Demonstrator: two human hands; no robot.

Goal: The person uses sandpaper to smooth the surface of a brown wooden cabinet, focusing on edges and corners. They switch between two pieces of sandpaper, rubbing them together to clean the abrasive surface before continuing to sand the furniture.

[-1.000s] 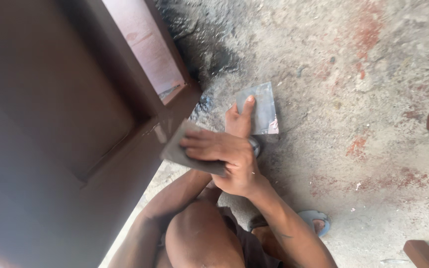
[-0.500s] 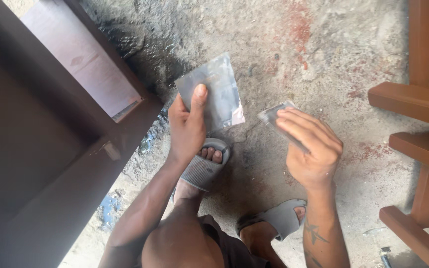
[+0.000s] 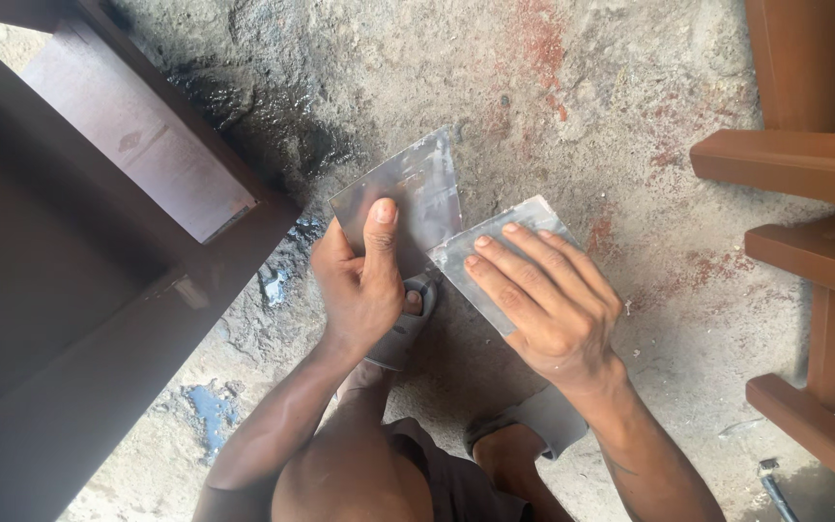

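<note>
Head view, the only one: two thin grey metal sheets are held above a rough concrete floor (image 3: 630, 116), roughly mid-floor as framed.

The left hand (image 3: 359, 285) is clamped on the first metal sheet (image 3: 408, 198): thumb pressed flat on its upper face, remaining fingers hidden beneath. This sheet is tilted, its far corner pointing toward the top edge of the floor area.

The right hand (image 3: 548, 309) is laid palm-down on the second metal sheet (image 3: 485, 251), four fingers spread along its face; whether the thumb is wrapped underneath cannot be told. The second sheet is overlapped with, or butted against, the near-right edge of the first sheet; which one lies on top cannot be told for certain. The two hands are set close together, just beside each other, not touching.

Directly below the sheets a grey sandal (image 3: 403, 333) on one foot is seen, partly covered by the left hand. A second grey sandal (image 3: 543, 416) is seen lower, beside the right forearm. A bare knee is seen at the bottom edge.

A dark brown wooden frame (image 3: 99, 319) with a paler inset panel (image 3: 137, 145) is seen along the left edge of the floor. Reddish-brown wooden furniture parts (image 3: 804, 164) are seen at the right edge. Red stains and a small blue paint patch (image 3: 210, 406) are marked on the floor.
</note>
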